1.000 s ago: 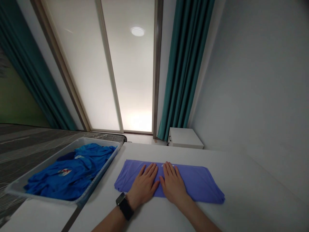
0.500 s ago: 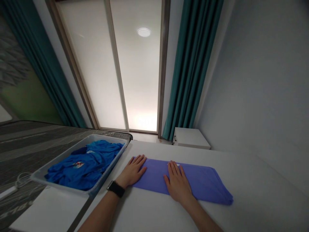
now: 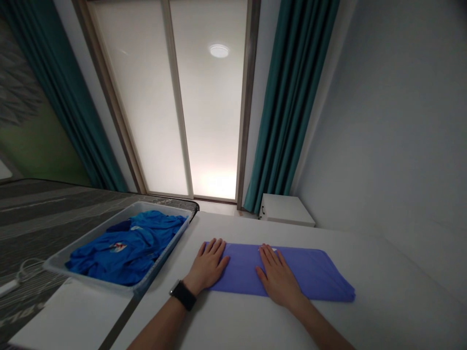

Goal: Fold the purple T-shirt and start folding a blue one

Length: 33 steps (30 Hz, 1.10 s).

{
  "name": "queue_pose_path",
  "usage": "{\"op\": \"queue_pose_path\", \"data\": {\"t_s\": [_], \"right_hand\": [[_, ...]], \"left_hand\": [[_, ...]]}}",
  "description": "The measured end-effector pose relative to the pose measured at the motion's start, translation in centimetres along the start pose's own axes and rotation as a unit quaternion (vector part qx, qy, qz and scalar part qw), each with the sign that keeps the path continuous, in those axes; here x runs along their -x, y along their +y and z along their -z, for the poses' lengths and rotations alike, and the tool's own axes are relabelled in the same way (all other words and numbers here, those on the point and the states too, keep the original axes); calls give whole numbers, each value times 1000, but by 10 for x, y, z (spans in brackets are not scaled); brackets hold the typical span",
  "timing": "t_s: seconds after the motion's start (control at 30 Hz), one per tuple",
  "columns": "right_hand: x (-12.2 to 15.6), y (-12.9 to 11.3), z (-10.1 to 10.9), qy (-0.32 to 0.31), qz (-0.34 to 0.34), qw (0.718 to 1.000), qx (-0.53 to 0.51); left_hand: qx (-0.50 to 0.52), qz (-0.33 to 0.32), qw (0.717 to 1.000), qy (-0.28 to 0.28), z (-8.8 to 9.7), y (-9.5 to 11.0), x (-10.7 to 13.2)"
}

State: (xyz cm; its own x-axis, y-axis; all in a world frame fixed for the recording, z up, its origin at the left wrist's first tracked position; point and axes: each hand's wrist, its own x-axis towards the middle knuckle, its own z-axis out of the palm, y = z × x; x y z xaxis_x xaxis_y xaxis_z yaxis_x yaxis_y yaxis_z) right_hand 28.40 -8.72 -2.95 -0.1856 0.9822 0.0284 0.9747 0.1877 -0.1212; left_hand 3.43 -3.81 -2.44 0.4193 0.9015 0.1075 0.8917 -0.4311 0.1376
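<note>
A folded purple garment (image 3: 242, 270) lies flat on the white table (image 3: 233, 321), long side across my view. My left hand (image 3: 208, 265) rests palm down on its left end, fingers stretched out. A dark smartwatch (image 3: 183, 294) is on that wrist. Near the garment's middle, my right hand (image 3: 279, 277) also lies flat, fingers extended. Part of a small white label (image 3: 274, 250) shows by the right fingertips. The fabric narrows to a bunched corner at the right end. What lies under both palms is hidden.
To the left, a translucent plastic bin (image 3: 98, 228) holds crumpled blue clothing (image 3: 127, 250), beside a dark patterned bed (image 3: 32, 218). A white cable (image 3: 27, 270) lies there. Beyond the table stand a white cabinet (image 3: 288, 209), teal curtains (image 3: 292, 107) and frosted sliding doors (image 3: 211, 121).
Both hands have shifted slightly right, still flat on the purple garment. The garment's left end has moved a little right, and its lower right corner looks straighter.
</note>
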Motion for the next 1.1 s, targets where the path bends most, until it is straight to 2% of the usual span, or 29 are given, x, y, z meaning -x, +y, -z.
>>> {"op": "queue_pose_path", "data": {"t_s": [0.17, 0.3, 0.4, 0.57, 0.67, 0.73, 0.93, 1.0, 1.1], "right_hand": [[5, 23, -3, 1, 11, 1000, 11], [8, 34, -6, 5, 17, 1000, 19], [8, 36, -8, 9, 17, 1000, 16], [4, 34, -1, -25, 0, 1000, 12], [1, 17, 6, -26, -2, 1000, 6], [-1, -6, 12, -15, 23, 1000, -10], [-8, -89, 16, -25, 130, 988, -75], [-10, -107, 11, -16, 150, 985, -89], [-10, -120, 1, -10, 170, 980, -100]], "left_hand": [[12, -8, 1000, 18, -7, 16, 1], [28, -26, 999, 17, -9, 18, -1], [33, -35, 999, 6, -6, 6, 0], [23, -46, 998, -22, 4, -32, 8], [25, -48, 998, -23, 7, -51, 14], [31, -39, 999, -16, 7, -57, 15], [54, -30, 998, 0, 7, -58, 15], [58, -31, 998, -5, 8, -57, 15], [49, -29, 998, -9, 9, -57, 16]]}}
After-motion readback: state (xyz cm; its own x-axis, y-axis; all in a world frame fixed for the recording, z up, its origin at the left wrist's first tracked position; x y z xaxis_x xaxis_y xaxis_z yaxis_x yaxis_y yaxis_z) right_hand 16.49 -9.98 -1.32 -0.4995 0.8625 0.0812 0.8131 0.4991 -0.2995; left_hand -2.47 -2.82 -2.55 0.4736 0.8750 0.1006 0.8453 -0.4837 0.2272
